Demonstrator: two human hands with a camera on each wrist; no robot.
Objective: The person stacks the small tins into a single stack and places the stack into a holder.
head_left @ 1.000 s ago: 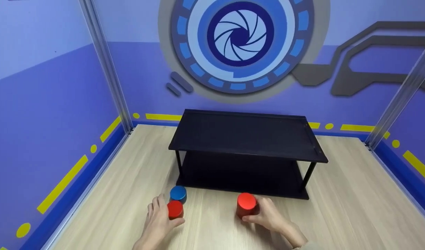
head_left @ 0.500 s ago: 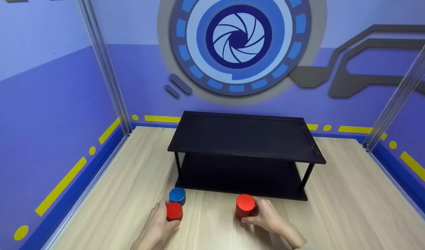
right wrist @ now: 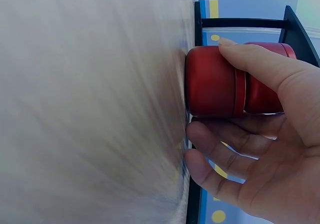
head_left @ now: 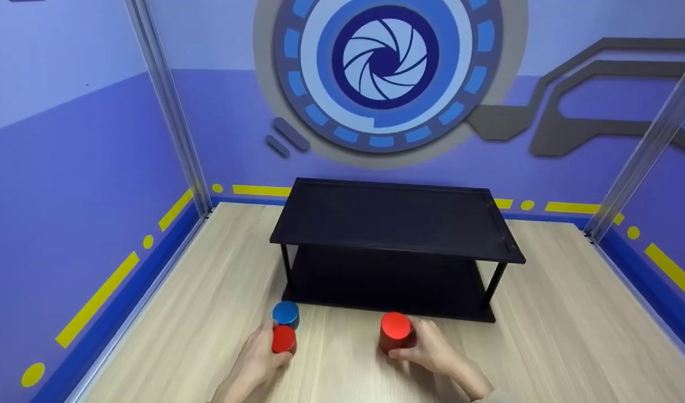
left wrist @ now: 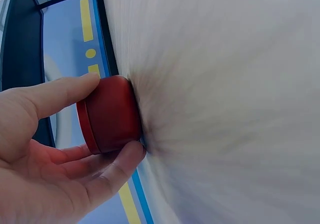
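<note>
My left hand [head_left: 254, 358] grips a small red tin [head_left: 284, 340] standing on the table; in the left wrist view the thumb and fingers lie on opposite sides of this red lidded tin [left wrist: 112, 115]. Just behind it stands a blue tin [head_left: 286, 314]. To the right, my right hand [head_left: 435, 351] holds a stack of red tins [head_left: 395, 327]. The right wrist view shows two in that stack, a lower tin [right wrist: 211, 82] at the table surface and an upper tin [right wrist: 264, 93] on its lid, with thumb and fingers around them.
A black two-tier shelf [head_left: 398, 218] stands behind the tins, its lower board [head_left: 381, 280] near the blue tin. Pale wooden tabletop [head_left: 208, 268] surrounds everything. Blue-purple walls [head_left: 96, 196] with metal corner posts enclose the left, back and right sides.
The left thumb and fingers have closed in around the red tin, which has shifted slightly right. The right hand and its stack stay in place; the head view has tilted slightly.
</note>
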